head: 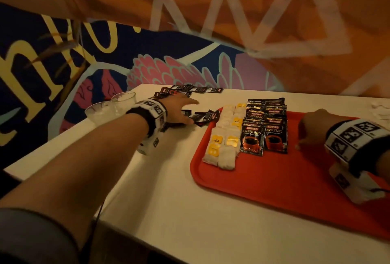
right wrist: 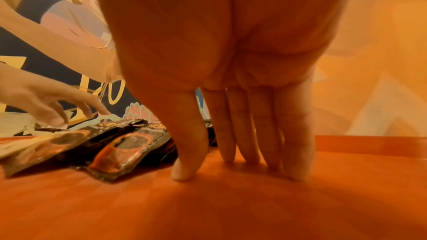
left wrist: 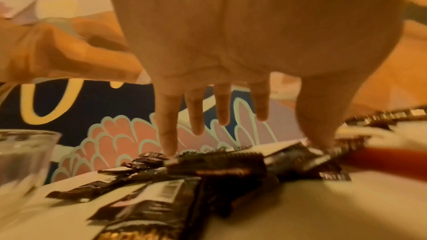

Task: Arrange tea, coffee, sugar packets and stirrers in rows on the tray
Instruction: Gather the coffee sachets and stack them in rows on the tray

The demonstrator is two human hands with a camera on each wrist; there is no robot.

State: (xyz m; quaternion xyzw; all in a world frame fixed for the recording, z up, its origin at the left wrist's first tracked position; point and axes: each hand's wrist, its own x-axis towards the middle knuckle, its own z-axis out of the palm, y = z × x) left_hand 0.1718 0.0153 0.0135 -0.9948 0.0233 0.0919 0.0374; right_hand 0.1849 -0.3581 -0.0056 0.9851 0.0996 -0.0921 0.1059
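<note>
A red tray (head: 263,179) lies on the white table. On it, two rows of white tea bags (head: 225,137) with yellow tags sit beside two rows of black coffee sachets (head: 266,128). Loose dark stick packets (head: 200,117) lie on the table left of the tray. My left hand (head: 179,109) hovers over them with fingers spread and straight; its thumb (left wrist: 321,127) touches a dark packet (left wrist: 217,165). My right hand (head: 310,128) rests on the tray right of the coffee, its straight fingertips (right wrist: 298,161) pressing the tray floor (right wrist: 208,207).
Two clear glasses (head: 109,107) stand at the table's left edge behind my left wrist. More dark packets (head: 190,90) lie in a strip along the far edge. Crumpled white paper (head: 379,105) sits far right. A painted wall rises behind the table.
</note>
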